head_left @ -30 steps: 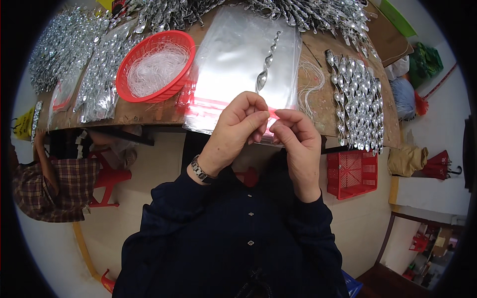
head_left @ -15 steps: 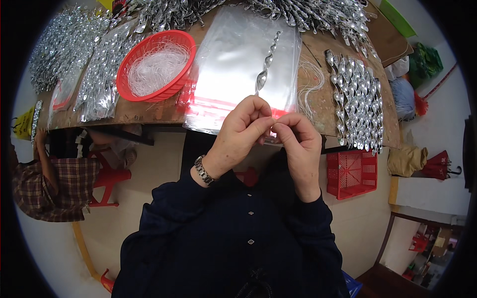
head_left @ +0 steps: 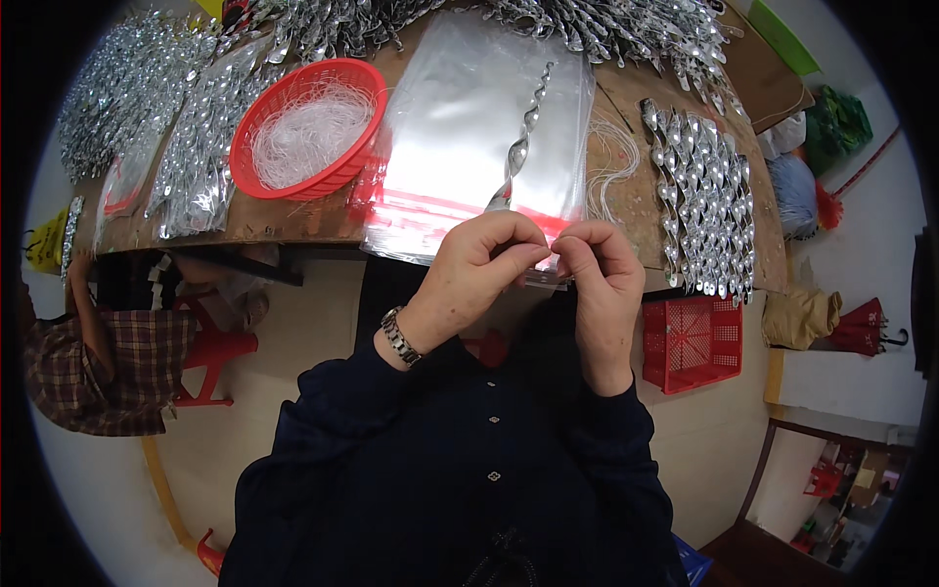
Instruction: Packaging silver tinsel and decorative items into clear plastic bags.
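Note:
My left hand (head_left: 479, 264) and my right hand (head_left: 602, 279) meet at the near edge of the table. Each has its thumb and forefinger pinched together, tips almost touching. What lies between the fingertips is too small to make out. A twisted silver spiral ornament (head_left: 517, 155) stretches away from my left fingers, narrow end farthest off; its wide near end dips behind the left hand. Beneath it lies a stack of clear plastic bags (head_left: 440, 127) with a red band along the near side. Loose clear threads (head_left: 614, 157) lie just right of the stack.
A red basket (head_left: 241, 166) of clear threads (head_left: 318, 137) stands left of the bags. Silver spirals (head_left: 702, 205) lie in rows at the right, with more heaped behind. Below the table edge is a red crate (head_left: 693, 347). A person in a plaid shirt (head_left: 117, 362) sits at left.
Both hands have shifted slightly right, still pinching. The spiral ornament has slid a little toward me, and its wide near end now reaches my left fingers.

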Demonstrator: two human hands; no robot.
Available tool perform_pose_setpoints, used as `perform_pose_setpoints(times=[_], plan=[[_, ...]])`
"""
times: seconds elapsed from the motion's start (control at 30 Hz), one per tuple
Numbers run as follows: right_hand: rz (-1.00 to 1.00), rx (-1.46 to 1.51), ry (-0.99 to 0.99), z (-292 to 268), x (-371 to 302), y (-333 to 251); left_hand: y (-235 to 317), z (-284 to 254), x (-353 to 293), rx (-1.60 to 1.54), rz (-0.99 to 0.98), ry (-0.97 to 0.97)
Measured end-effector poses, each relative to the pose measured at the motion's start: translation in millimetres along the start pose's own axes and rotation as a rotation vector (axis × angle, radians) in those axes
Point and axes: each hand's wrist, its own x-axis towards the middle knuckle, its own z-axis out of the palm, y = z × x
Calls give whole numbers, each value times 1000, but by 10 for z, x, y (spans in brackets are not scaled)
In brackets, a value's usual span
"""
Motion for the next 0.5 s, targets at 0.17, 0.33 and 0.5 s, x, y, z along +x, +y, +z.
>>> perform_pose_setpoints(times=[0.17, 0.33, 0.5], plan=[[6, -11, 26, -2, -21, 41, -20, -3, -1, -179, -68, 96], [4, -36, 22, 24, -51, 32, -43, 8, 0, -241, -75, 105], [17, -43, 27, 16, -61, 73, -86, -1, 8, -333, -92, 159]])
